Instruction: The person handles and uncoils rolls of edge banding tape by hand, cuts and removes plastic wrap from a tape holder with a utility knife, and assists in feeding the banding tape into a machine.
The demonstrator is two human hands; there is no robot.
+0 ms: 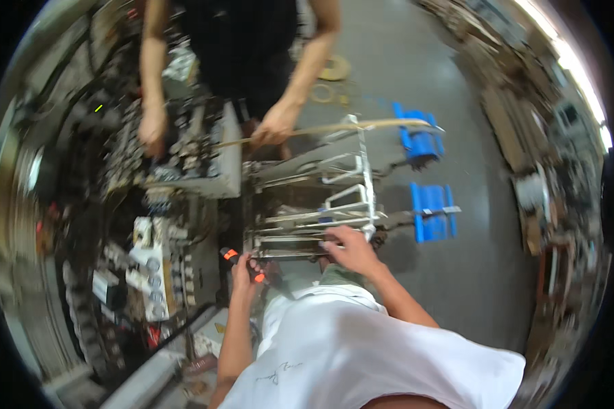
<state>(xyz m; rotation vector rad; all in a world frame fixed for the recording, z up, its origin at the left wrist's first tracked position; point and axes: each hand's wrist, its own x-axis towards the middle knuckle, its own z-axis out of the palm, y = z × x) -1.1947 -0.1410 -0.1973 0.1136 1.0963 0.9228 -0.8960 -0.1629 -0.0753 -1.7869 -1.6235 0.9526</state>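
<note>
My left hand (243, 271) is closed around a black-and-orange handled tool (230, 254), held beside the near left corner of a metal rack. A grey, blade-like shape shows past the tool's lower end, too blurred to name. My right hand (353, 251) is at the near right part of the rack with its pale metal rails (366, 170). Its thumb and fingers are apart, with nothing seen between them; whether they touch a rail I cannot tell.
Across the rack a person in dark clothes (239, 48) works at a machine (191, 146), one hand (276, 126) at a long pale strip (327, 127). Two blue reels (433, 213) stand right of the rack. Machine parts (155, 279) fill the left; stacked material (512, 116) lines the right.
</note>
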